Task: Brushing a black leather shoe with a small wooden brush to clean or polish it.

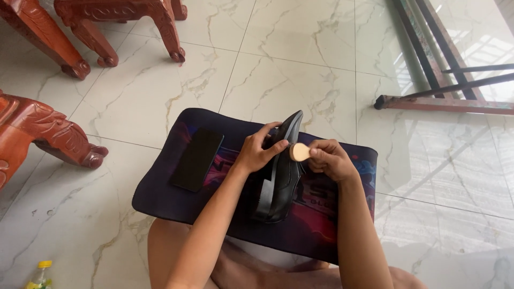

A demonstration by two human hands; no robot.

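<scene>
A black leather shoe point(282, 176) stands on its side on a dark printed mat point(160, 182), toe pointing away from me. My left hand point(256, 150) grips the shoe's upper part near the toe. My right hand point(329, 159) holds a small tan round applicator point(298, 152) pressed against the shoe's upper. My bare knees show under the mat's near edge.
A black phone point(197, 159) lies face down on the mat's left part. Carved red wooden furniture legs point(85, 37) stand at the far left, another point(48, 134) at the left. A metal frame point(444, 99) lies far right. A small yellow-capped bottle point(40, 275) sits bottom left on the marble floor.
</scene>
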